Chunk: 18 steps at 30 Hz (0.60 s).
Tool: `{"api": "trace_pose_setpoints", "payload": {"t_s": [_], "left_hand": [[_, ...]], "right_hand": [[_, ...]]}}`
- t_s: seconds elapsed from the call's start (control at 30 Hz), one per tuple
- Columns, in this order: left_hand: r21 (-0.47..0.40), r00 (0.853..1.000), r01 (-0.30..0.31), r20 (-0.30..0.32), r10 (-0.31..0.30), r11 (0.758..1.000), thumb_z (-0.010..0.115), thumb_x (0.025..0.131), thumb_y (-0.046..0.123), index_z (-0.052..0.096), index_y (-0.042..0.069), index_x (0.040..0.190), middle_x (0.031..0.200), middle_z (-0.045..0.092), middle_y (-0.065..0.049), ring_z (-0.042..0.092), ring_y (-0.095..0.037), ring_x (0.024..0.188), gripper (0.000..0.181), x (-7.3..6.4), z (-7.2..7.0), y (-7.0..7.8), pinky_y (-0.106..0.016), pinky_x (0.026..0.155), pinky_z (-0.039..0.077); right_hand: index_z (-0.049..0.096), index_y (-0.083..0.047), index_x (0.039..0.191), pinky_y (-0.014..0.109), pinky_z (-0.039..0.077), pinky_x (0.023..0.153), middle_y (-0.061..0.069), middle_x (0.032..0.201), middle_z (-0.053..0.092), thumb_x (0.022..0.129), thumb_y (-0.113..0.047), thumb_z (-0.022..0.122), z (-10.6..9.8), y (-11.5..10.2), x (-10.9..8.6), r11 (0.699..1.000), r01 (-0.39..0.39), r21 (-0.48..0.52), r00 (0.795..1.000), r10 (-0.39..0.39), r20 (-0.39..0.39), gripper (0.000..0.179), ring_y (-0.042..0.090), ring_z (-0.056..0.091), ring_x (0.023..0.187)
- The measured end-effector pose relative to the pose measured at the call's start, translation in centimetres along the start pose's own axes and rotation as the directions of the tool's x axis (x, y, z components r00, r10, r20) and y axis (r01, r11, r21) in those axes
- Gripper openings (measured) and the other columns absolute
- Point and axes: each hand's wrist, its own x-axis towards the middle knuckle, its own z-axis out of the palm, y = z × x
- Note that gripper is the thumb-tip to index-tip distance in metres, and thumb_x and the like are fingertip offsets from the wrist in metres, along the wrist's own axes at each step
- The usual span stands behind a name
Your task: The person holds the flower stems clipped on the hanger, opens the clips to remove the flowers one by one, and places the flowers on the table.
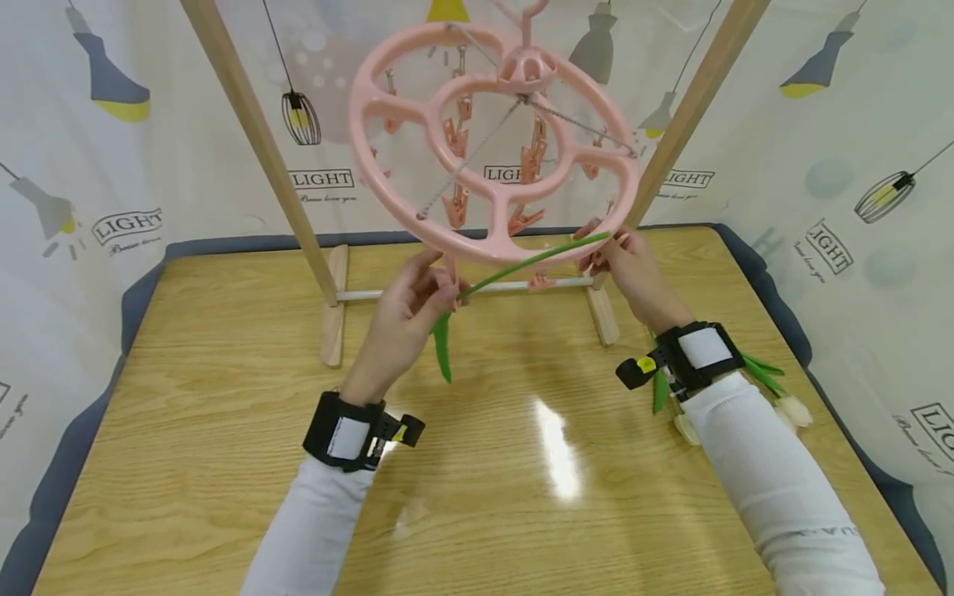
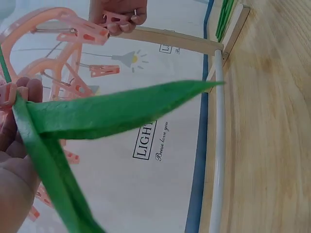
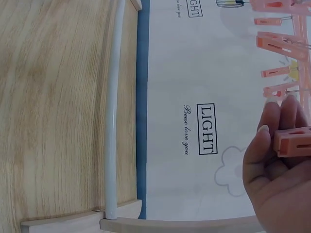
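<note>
A pink round hanger [image 1: 498,248] with several pink clothespins hangs in front of me. At its near left edge, my left hand [image 1: 406,310] pinches a green flower stem [image 1: 537,258] together with a pink clothespin [image 2: 7,94]. A long green leaf [image 2: 121,109] sticks out below those fingers. The stem slants up across the hanger's front rim toward my right hand [image 1: 633,265]. In the right wrist view, curled fingers of my right hand hold another pink clothespin [image 3: 294,142]. I cannot see a blossom on the held stem.
Wooden posts [image 1: 261,149] and a white crossbar [image 1: 492,287] form a stand on the wooden table [image 1: 484,497]. White tulips [image 1: 792,410] with green stems lie at the right, partly behind my right forearm. A printed curtain [image 1: 246,199] surrounds the table.
</note>
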Motion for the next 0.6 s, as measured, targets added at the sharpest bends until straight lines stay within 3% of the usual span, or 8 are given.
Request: {"api": "trace_pose_setpoints", "payload": {"t_s": [0.1, 0.2, 0.3, 0.37, 0.47, 0.53, 0.6], "left_hand": [[0.027, 1.000, 0.012, 0.009, -0.012, 1.000, 0.053, 0.102, 0.018, 0.043, 0.000, 0.142, 0.109, 0.061, -0.008, 0.062, -0.012, 0.098, 0.044, -0.2, 0.1, -0.1, -0.030, 0.090, 0.056], [0.028, 1.000, 0.022, 0.013, -0.022, 0.999, 0.053, 0.103, 0.016, 0.045, -0.001, 0.139, 0.112, 0.060, -0.011, 0.064, -0.011, 0.096, 0.041, -0.3, 0.3, -0.2, -0.028, 0.088, 0.057], [0.026, 1.000, 0.019, 0.017, -0.019, 0.999, 0.054, 0.102, 0.014, 0.045, -0.002, 0.138, 0.114, 0.060, -0.015, 0.066, -0.011, 0.095, 0.040, -0.3, 0.5, -0.3, -0.024, 0.085, 0.056], [0.028, 1.000, 0.010, 0.020, -0.011, 1.000, 0.054, 0.102, 0.012, 0.044, -0.004, 0.137, 0.115, 0.060, -0.018, 0.066, -0.010, 0.094, 0.040, -0.3, 0.6, -0.3, -0.024, 0.084, 0.056], [0.024, 1.000, 0.001, 0.022, -0.002, 1.000, 0.055, 0.101, 0.010, 0.044, -0.006, 0.136, 0.115, 0.060, -0.021, 0.065, -0.009, 0.094, 0.040, -0.2, 0.8, -0.3, -0.024, 0.083, 0.056], [0.028, 1.000, -0.005, 0.024, 0.004, 1.000, 0.055, 0.101, 0.010, 0.044, -0.006, 0.135, 0.115, 0.060, -0.023, 0.065, -0.010, 0.094, 0.039, -0.2, 1.0, -0.2, -0.024, 0.083, 0.056], [0.044, 1.000, -0.007, 0.027, 0.005, 0.999, 0.054, 0.101, 0.007, 0.045, -0.006, 0.134, 0.116, 0.060, -0.023, 0.065, -0.010, 0.095, 0.037, -0.2, 1.2, -0.1, -0.025, 0.084, 0.056]], "right_hand": [[0.062, -0.012, 0.108, 0.021, 0.048, 0.070, -0.006, 0.092, 0.062, 0.105, -0.010, 0.038, 0.0, -0.1, 0.1, 0.999, -0.038, -0.015, 0.999, 0.038, -0.014, 0.024, 0.008, 0.060, 0.077], [0.060, -0.015, 0.109, 0.021, 0.049, 0.071, -0.007, 0.099, 0.061, 0.105, -0.007, 0.037, -0.2, -0.2, 0.1, 0.997, -0.070, -0.041, 0.997, 0.069, -0.026, 0.024, 0.007, 0.061, 0.080], [0.061, -0.013, 0.110, 0.023, 0.050, 0.072, -0.004, 0.093, 0.064, 0.105, -0.014, 0.043, -0.4, 0.1, -0.1, 0.990, -0.082, -0.114, 0.997, 0.080, -0.025, 0.018, 0.009, 0.061, 0.080], [0.059, -0.008, 0.115, 0.025, 0.050, 0.073, 0.001, 0.092, 0.063, 0.105, -0.021, 0.048, -0.6, 0.4, -0.4, 0.967, -0.119, -0.223, 0.992, 0.128, 0.023, 0.020, 0.010, 0.060, 0.082], [0.054, -0.004, 0.125, 0.026, 0.050, 0.077, 0.006, 0.099, 0.063, 0.104, -0.029, 0.051, -0.5, 1.1, -1.3, 0.886, -0.161, -0.436, 0.953, 0.254, 0.165, 0.033, 0.013, 0.060, 0.087], [0.052, -0.003, 0.131, 0.028, 0.050, 0.078, 0.010, 0.104, 0.064, 0.103, -0.030, 0.052, -0.1, 1.4, -1.9, 0.836, -0.118, -0.535, 0.910, 0.307, 0.278, 0.038, 0.017, 0.061, 0.091], [0.054, -0.004, 0.131, 0.032, 0.052, 0.082, 0.012, 0.108, 0.066, 0.102, -0.027, 0.054, 0.4, 1.4, -2.5, 0.819, -0.048, -0.571, 0.884, 0.301, 0.358, 0.036, 0.022, 0.063, 0.097]]}}
